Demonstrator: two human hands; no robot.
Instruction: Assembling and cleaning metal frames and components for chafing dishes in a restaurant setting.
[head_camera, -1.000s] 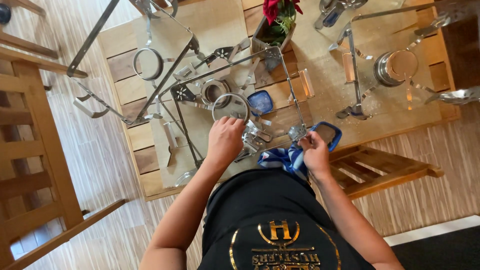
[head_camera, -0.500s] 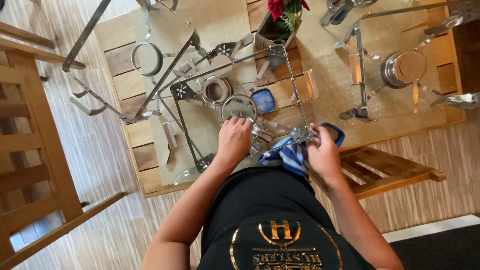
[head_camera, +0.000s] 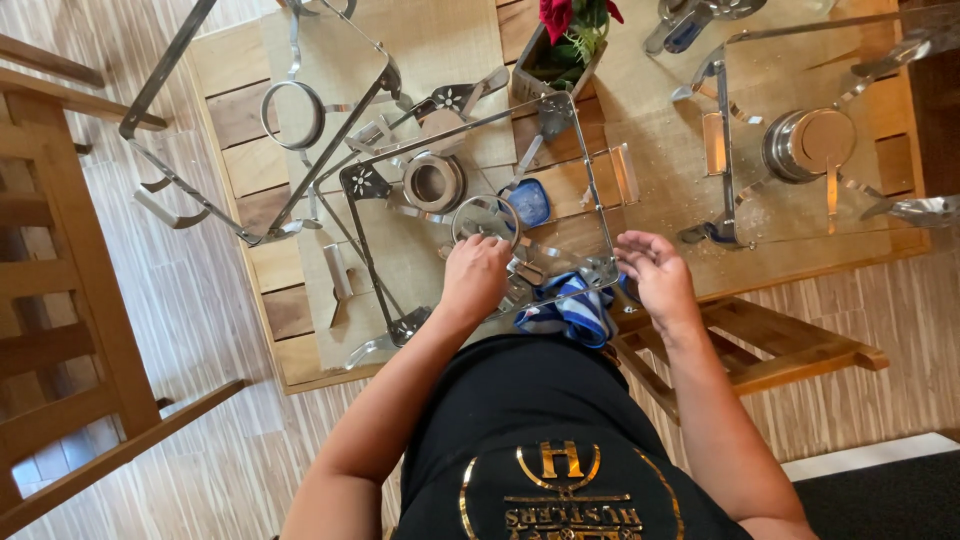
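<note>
left grip (head_camera: 476, 276) curled on metal frame (head_camera: 480, 215); right grip (head_camera: 655, 275) apart, beside striped cloth (head_camera: 570, 310)

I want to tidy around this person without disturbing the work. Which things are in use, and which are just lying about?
In use:
left hand on the middle metal frame stand
right hand by the blue striped cloth

Lying about:
rose planter
right-hand stand's burner cup
far-left frame

Centre chafing-dish frame (head_camera: 480, 190) packed: burner cup (head_camera: 433, 182), round ring (head_camera: 485, 217), blue lid (head_camera: 529, 202), crossing bars. Left hand (head_camera: 474, 275) already wedged in at its near edge. Flower pot (head_camera: 566, 45) blocks behind. Bare runner (head_camera: 660, 200) between this frame and right frame (head_camera: 800, 140) gives passage; right hand (head_camera: 655, 270) sits there.
</note>
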